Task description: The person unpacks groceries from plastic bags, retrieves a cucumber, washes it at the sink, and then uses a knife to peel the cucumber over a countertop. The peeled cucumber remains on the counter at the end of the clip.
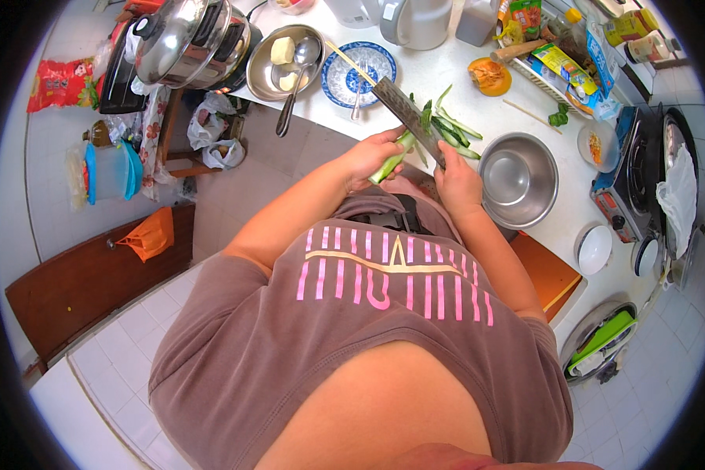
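My left hand (376,157) grips a partly peeled cucumber (393,158) at the counter's front edge. In my right hand (458,182) is a cleaver (408,114), its broad dark blade slanting up and left across the far end of the cucumber. Long green peelings (455,132) lie on the white counter beyond the blade. A wooden chopstick (352,63) reaches from the blade's far end toward the steel bowl; whether it touches the blade I cannot tell. To the right of my right hand stands a deep steel basin (520,179).
A blue-patterned plate (335,88) with a fork and a steel bowl (258,82) with a ladle and pale chunks stand at the left. Beyond are a cut pumpkin piece (489,76) and a basket of packets (549,82). A gas stove (617,200) and white bowls (593,249) stand right.
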Demonstrator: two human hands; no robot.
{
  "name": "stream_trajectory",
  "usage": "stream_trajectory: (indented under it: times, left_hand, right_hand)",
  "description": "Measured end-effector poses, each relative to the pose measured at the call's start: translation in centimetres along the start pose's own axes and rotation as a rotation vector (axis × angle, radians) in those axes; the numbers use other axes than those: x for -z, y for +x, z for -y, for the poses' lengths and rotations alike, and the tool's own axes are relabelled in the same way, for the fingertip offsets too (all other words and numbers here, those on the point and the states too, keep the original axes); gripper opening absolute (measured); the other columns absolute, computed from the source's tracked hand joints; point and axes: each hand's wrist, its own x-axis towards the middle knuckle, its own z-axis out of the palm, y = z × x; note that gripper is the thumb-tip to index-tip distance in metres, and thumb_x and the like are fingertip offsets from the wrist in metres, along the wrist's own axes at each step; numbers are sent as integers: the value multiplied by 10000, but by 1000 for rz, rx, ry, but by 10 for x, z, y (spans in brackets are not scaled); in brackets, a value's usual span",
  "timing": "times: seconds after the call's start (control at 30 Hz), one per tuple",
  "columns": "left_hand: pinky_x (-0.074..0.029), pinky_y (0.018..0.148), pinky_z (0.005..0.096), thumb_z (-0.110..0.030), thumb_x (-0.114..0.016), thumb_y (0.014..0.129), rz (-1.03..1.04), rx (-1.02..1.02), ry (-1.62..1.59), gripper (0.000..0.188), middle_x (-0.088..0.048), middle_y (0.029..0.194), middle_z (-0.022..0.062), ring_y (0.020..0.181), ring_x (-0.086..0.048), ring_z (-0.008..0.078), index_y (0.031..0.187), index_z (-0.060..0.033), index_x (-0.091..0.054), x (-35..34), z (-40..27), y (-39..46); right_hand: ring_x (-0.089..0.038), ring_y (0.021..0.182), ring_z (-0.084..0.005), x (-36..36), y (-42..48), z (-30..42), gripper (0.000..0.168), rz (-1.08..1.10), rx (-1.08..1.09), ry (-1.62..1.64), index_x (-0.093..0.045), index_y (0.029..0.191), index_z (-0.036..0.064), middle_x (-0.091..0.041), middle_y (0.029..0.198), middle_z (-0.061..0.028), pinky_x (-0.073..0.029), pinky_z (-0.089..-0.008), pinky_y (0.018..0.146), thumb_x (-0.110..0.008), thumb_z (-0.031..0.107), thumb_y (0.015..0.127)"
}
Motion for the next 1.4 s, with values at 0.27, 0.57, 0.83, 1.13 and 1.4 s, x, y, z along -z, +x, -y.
stream_trajectory:
  times: [0.27,0.57,0.83,1.13,1.4]
  left_hand:
    - [-475,610,229,-62,-447,921,-30,49,63,564,-576,1078,44,703,-531,110,1457,-179,-316,8,-3,-12]
    - [-474,614,240,-83,-477,926,-78,-45,307,573,-533,907,16,693,-520,103,1465,-134,-289,19,13,-3]
    - [-484,593,272,-90,-521,899,-116,15,94,299,-561,839,41,674,-539,126,1187,-13,-537,-1,-3,6]
    - [-476,582,284,-121,-484,924,-40,17,-118,179,-590,801,61,680,-560,156,1043,-21,-573,-13,-4,3]
    - [-462,554,284,-72,-468,916,-69,-6,-140,227,-564,860,74,665,-552,163,1130,-22,-527,-12,-5,2]
  right_hand:
    - [-629,866,-346,-6,8,6,445,35,-46,63,-485,1233,161,-642,1001,-140,-501,-454,729,-608,166,806]
    - [-633,833,-390,-3,19,-2,356,56,-225,228,-532,1194,133,-663,906,-202,-491,-468,744,-556,207,847]
    - [-631,823,-312,2,-14,18,513,-63,96,109,-515,1240,149,-641,983,-111,-511,-421,677,-655,152,746]
    - [-617,733,-303,7,-11,8,560,-99,164,-104,-501,1263,137,-621,884,-96,-502,-412,624,-659,102,727]
    - [-628,787,-313,9,-15,8,545,-71,151,6,-497,1267,139,-635,954,-109,-512,-419,664,-653,122,745]
